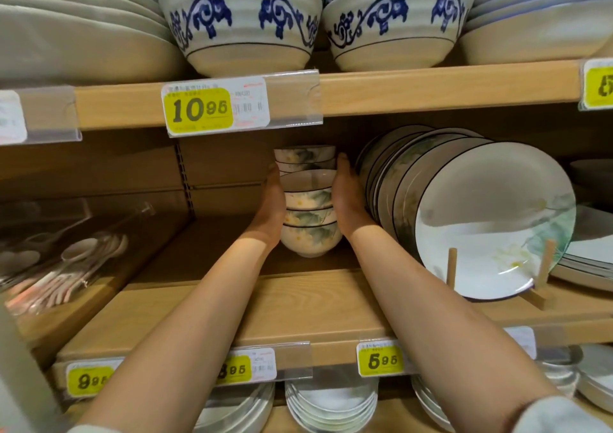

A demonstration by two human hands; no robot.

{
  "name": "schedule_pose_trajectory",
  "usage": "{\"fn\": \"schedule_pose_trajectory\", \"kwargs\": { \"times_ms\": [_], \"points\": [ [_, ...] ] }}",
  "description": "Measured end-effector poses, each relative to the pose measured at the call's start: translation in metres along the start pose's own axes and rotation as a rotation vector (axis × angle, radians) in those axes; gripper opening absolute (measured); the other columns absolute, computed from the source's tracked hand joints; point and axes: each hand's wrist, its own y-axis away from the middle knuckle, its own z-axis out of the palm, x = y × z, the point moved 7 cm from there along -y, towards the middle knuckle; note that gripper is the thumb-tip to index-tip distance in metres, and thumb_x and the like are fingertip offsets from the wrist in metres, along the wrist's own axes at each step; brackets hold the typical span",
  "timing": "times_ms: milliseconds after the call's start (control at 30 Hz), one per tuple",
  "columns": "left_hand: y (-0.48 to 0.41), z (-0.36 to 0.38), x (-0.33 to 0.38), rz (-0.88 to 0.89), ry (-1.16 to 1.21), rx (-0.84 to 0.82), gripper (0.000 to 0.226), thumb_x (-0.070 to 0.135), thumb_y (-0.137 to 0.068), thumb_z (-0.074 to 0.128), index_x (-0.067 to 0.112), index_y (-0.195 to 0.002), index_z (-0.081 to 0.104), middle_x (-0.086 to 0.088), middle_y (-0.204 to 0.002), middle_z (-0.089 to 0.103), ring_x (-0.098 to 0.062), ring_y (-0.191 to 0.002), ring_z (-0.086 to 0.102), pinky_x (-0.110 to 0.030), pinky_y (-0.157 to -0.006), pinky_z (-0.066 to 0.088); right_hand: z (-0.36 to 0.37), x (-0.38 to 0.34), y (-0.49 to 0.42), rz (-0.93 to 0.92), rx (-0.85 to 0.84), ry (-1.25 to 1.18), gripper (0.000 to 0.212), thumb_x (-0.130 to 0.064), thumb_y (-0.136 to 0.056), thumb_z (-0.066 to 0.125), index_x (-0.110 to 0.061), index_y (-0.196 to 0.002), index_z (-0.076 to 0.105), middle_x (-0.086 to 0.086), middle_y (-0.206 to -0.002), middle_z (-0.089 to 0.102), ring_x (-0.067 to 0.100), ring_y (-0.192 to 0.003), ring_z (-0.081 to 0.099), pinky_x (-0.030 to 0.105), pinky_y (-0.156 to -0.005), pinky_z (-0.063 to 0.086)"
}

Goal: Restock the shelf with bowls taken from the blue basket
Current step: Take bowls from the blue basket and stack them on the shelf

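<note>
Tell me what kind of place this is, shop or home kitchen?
Most likely a shop's tableware aisle: yellow price tags on the wooden shelf edges, blue-patterned bowls stacked above, and matching plates lined up in a display rack.

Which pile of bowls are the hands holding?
The front flowered stack on the middle shelf, between the left hand and right hand. The big blue-patterned bowls above are untouched.
</note>
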Motion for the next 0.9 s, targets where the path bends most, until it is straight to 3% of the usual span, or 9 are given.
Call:
{"fn": "schedule_pose_trajectory", "kwargs": {
  "times_ms": [133,267,367,467,567,700,800,900],
  "points": [
    [-0.006,-0.001,-0.007,-0.008,-0.017,0.007,0.062,0.054,-0.102,0.018,0.018,-0.132,0.058,-0.013,-0.125,0.066,-0.025,-0.112,0.063,-0.031,-0.089,0.049,0.002,0.013,0.001,0.061,-0.014,-0.018,0.053,-0.057,-0.095,0.034,-0.022,-0.131,0.053,0.005,-0.128,0.057,0.015,-0.1,0.049,0.03,-0.091,0.035],
    [-0.007,-0.001,-0.007,-0.013,-0.037,0.02,0.062,0.056,-0.101,0.019,0.019,-0.131,0.059,-0.013,-0.125,0.066,-0.027,-0.113,0.063,-0.04,-0.104,0.045,0.002,0.014,-0.002,0.054,0.017,-0.012,0.054,-0.057,-0.096,0.032,-0.021,-0.13,0.054,0.005,-0.127,0.057,0.014,-0.096,0.047,0.029,-0.088,0.033],
    [-0.007,-0.001,-0.008,-0.034,-0.037,0.037,0.061,0.058,-0.099,0.021,0.021,-0.134,0.055,-0.013,-0.125,0.064,-0.029,-0.113,0.062,-0.045,-0.105,0.044,0.001,0.016,-0.002,0.062,0.038,-0.024,0.054,-0.056,-0.096,0.032,-0.021,-0.129,0.054,0.007,-0.128,0.058,0.015,-0.096,0.048,0.029,-0.087,0.033],
    [-0.008,-0.002,-0.009,-0.041,-0.03,0.056,0.059,0.057,-0.099,0.023,0.021,-0.135,0.053,-0.012,-0.124,0.065,-0.028,-0.111,0.063,-0.044,-0.103,0.046,0.0,0.016,-0.003,0.062,0.056,-0.018,0.056,-0.056,-0.096,0.033,-0.018,-0.132,0.053,0.009,-0.13,0.057,0.017,-0.101,0.049,0.03,-0.089,0.032],
    [-0.009,-0.002,-0.011,-0.051,-0.003,0.063,0.056,0.055,-0.1,0.025,0.021,-0.128,0.059,-0.012,-0.114,0.07,-0.026,-0.102,0.067,-0.037,-0.089,0.052,0.001,0.015,-0.002,0.073,0.05,-0.005,0.054,-0.057,-0.096,0.032,-0.019,-0.127,0.056,0.009,-0.128,0.059,0.022,-0.11,0.054,0.034,-0.096,0.038],
    [-0.01,-0.003,-0.014,-0.051,-0.002,0.055,0.055,0.052,-0.1,0.024,0.02,-0.126,0.061,-0.012,-0.113,0.07,-0.027,-0.102,0.067,-0.038,-0.091,0.052,0.003,0.012,0.002,0.078,0.025,-0.011,0.046,-0.058,-0.094,0.033,-0.026,-0.118,0.057,0.008,-0.125,0.061,0.022,-0.108,0.056,0.036,-0.097,0.041],
    [-0.008,-0.003,-0.012,-0.045,-0.021,0.033,0.055,0.05,-0.101,0.024,0.017,-0.123,0.063,-0.012,-0.109,0.072,-0.027,-0.099,0.068,-0.034,-0.081,0.053,0.003,0.009,0.007,0.096,0.013,-0.025,0.051,-0.058,-0.093,0.036,-0.024,-0.127,0.054,0.008,-0.128,0.06,0.024,-0.113,0.056,0.041,-0.103,0.042],
    [-0.004,-0.007,-0.005,-0.021,-0.023,0.04,0.055,0.047,-0.101,0.025,0.016,-0.123,0.063,-0.012,-0.111,0.071,-0.028,-0.102,0.067,-0.036,-0.087,0.053,0.0,0.004,0.015,0.092,0.008,-0.028,0.056,-0.057,-0.092,0.037,-0.025,-0.137,0.047,0.007,-0.135,0.055,0.026,-0.121,0.053,0.044,-0.108,0.039]
  ]
}}
